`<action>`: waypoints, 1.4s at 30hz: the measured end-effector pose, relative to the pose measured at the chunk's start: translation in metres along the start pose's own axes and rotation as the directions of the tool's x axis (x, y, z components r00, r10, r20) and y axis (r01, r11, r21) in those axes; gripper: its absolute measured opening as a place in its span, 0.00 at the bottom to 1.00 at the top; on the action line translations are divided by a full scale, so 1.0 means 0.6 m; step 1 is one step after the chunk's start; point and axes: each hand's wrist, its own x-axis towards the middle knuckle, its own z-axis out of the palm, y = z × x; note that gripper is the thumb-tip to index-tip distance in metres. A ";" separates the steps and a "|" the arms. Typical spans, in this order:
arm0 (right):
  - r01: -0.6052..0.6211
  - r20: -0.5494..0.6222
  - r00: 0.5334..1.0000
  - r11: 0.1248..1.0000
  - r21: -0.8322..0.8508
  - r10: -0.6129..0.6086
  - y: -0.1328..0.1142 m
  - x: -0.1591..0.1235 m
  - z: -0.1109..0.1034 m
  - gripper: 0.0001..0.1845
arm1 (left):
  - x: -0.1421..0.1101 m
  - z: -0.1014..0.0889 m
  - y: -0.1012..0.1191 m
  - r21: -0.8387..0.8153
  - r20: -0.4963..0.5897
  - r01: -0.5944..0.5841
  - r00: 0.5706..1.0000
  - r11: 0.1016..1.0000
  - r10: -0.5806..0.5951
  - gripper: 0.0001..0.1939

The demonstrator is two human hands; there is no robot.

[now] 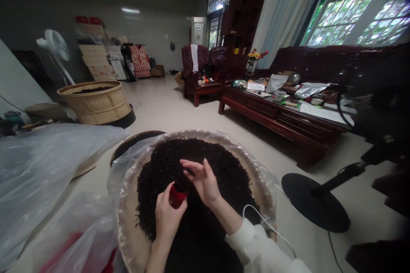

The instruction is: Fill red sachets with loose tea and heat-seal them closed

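My left hand [168, 211] is closed around a small red container [177, 197] whose dark mouth faces up and away; whether it is a pouch or a cup I cannot make out. Just to its right, my right hand [205, 181] is raised with fingers apart and nothing visible in it. Below both hands lies a wide heap of dark, dried, twisted leaves [221, 158], which look like tea. The heap fills a round, shallow tray [130, 222] with a pale floor and clear plastic around its rim.
Clear plastic sheeting [48, 158] covers the left side. Behind it stands a round woven basket [99, 104] holding dark material. A black fan base [315, 202] is at the right, with a white cord [272, 226] near the tray. Beyond is a cluttered wooden table [275, 115].
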 end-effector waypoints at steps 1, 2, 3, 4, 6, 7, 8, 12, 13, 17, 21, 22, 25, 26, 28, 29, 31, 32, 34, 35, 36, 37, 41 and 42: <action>-0.007 -0.046 0.999 0.998 -0.062 0.005 0.001 0.004 -0.015 0.31 | 0.001 -0.003 -0.004 -0.006 -0.022 0.010 1.000 1.000 -0.010 0.29; -0.021 -0.081 0.997 0.986 -0.165 0.008 0.003 0.006 -0.031 0.29 | 0.003 -0.006 -0.008 -0.012 -0.041 0.015 0.999 1.000 -0.015 0.28; -0.038 -0.093 0.996 0.949 -0.312 0.009 0.005 0.006 -0.048 0.25 | 0.004 -0.009 -0.013 -0.019 -0.055 0.014 0.998 1.000 -0.016 0.28; -0.043 -0.062 0.998 0.875 -0.483 0.015 0.007 0.002 -0.063 0.21 | 0.004 -0.011 -0.017 -0.024 -0.062 0.009 0.998 1.000 -0.010 0.27; 0.017 0.068 0.996 0.616 -0.788 0.060 0.014 -0.014 -0.086 0.20 | 0.004 -0.013 -0.023 -0.028 -0.063 -0.006 0.998 1.000 0.004 0.27; 0.069 0.136 0.984 0.454 -0.888 0.117 0.019 -0.026 -0.091 0.27 | 0.003 -0.013 -0.025 -0.027 -0.063 -0.010 0.998 1.000 0.009 0.27; 0.118 0.176 0.968 0.292 -0.949 0.181 0.024 -0.039 -0.092 0.36 | 0.003 -0.013 -0.026 -0.026 -0.065 -0.011 0.998 1.000 0.009 0.27; 0.221 0.166 0.936 -0.152 -0.963 0.310 0.050 -0.085 -0.065 0.53 | 0.002 -0.014 -0.023 -0.029 -0.072 -0.003 0.997 1.000 0.000 0.28; 0.234 0.167 0.938 -0.199 -0.952 0.303 0.055 -0.090 -0.055 0.49 | 0.002 -0.015 -0.022 -0.028 -0.069 0.000 0.998 1.000 -0.002 0.28; 0.244 0.163 0.940 -0.254 -0.936 0.300 0.056 -0.094 -0.034 0.21 | 0.003 -0.019 -0.021 -0.011 -0.067 0.003 0.998 1.000 -0.004 0.28; 0.214 0.162 0.965 -0.261 -0.941 0.206 0.051 -0.099 -0.040 0.27 | 0.003 -0.020 -0.025 -0.014 -0.071 -0.001 0.997 1.000 0.000 0.29; 0.207 0.157 0.967 -0.260 -0.943 0.201 0.054 -0.104 -0.043 0.33 | 0.003 -0.019 -0.025 -0.020 -0.070 -0.004 0.998 1.000 0.002 0.29; 0.207 0.142 0.956 -0.249 -0.946 0.258 0.073 -0.122 -0.049 0.43 | 0.003 -0.017 -0.023 -0.022 -0.068 -0.009 0.998 1.000 0.008 0.28; 0.218 0.150 0.951 -0.241 -0.946 0.271 0.080 -0.126 -0.051 0.39 | 0.003 -0.016 -0.023 -0.018 -0.067 -0.008 0.998 1.000 0.007 0.28; 0.236 0.180 0.950 -0.208 -0.949 0.254 0.090 -0.129 -0.056 0.29 | 0.003 -0.016 -0.022 -0.013 -0.069 -0.007 0.998 1.000 0.006 0.28; 0.242 0.201 0.954 -0.180 -0.953 0.223 0.092 -0.127 -0.059 0.25 | 0.003 -0.016 -0.022 -0.014 -0.066 -0.006 0.998 1.000 0.005 0.28; 0.257 0.243 0.960 -0.089 -0.962 0.139 0.091 -0.118 -0.068 0.24 | 0.003 -0.017 -0.023 -0.019 -0.053 0.000 0.999 1.000 -0.001 0.28; 0.262 0.259 0.962 -0.024 -0.965 0.090 0.088 -0.110 -0.073 0.25 | 0.003 -0.018 -0.023 -0.019 -0.044 0.005 0.999 1.000 -0.006 0.29; 0.250 0.253 0.967 0.135 -0.959 0.008 0.079 -0.092 -0.084 0.24 | 0.004 -0.019 -0.025 -0.016 -0.031 0.014 0.999 1.000 -0.014 0.29; 0.227 0.228 0.973 0.213 -0.950 -0.020 0.073 -0.081 -0.089 0.22 | 0.004 -0.020 -0.025 -0.016 -0.031 0.014 0.999 1.000 -0.015 0.29; 0.197 0.193 0.980 0.281 -0.939 -0.042 0.067 -0.070 -0.093 0.21 | 0.005 -0.019 -0.025 -0.017 -0.029 0.012 0.999 1.000 -0.012 0.29; 0.169 0.157 0.986 0.336 -0.926 -0.062 0.059 -0.060 -0.095 0.19 | 0.005 -0.019 -0.025 -0.018 -0.024 0.007 1.000 1.000 -0.008 0.29; 0.158 0.090 0.982 0.471 -0.868 -0.163 0.022 -0.029 -0.080 0.19 | 0.004 -0.013 -0.020 -0.012 0.015 -0.016 1.000 1.000 0.016 0.27; 0.176 0.096 0.978 0.491 -0.853 -0.182 0.013 -0.025 -0.070 0.21 | 0.004 -0.011 -0.019 -0.009 0.020 -0.021 1.000 1.000 0.022 0.27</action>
